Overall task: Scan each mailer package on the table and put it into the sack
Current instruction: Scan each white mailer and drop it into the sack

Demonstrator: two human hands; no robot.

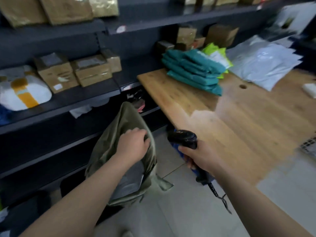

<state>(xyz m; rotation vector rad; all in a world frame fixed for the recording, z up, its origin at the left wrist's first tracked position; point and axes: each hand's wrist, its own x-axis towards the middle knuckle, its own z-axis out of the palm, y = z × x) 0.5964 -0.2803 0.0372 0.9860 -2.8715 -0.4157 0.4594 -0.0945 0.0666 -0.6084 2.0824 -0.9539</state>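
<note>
The left hand (pixel 134 145) sits at lower centre of the frame, its fingers (pixel 145 135) curled over the rim of the sack (pixel 109 144) and clamped on the cloth. The sack is olive green and stands on the floor (pixel 188 216) just left of the surface (pixel 248 127), in front of the shelves (pixel 77 98). Its mouth is held open towards the camera. A grey mailer (pixel 130 180) lies inside it, partly hidden by the forearm.

The right hand (pixel 201 156) is right of centre, with its fingers wrapped tight round the handle of a black scanner (pixel 183 136). The scanner's head points to the upper left, over the near edge of the surface. Its cable (pixel 216 192) hangs down below the hand.

On the wooden surface, towards the upper right of the frame, lies a stack of teal mailers (pixel 193 71). Lime mailers (pixel 218 53) lie just behind them, touching the stack. Silver mailers (pixel 263 65) are spread out further right, beside the lime ones. A round hole (pixel 242 86) shows in the wood near the silver mailers.

The dark shelves fill the left and top of the frame. Cardboard boxes (pixel 56 71) stand on the middle shelf at left, beside a white and orange parcel (pixel 24 89). The frame is blurred at its edges.
</note>
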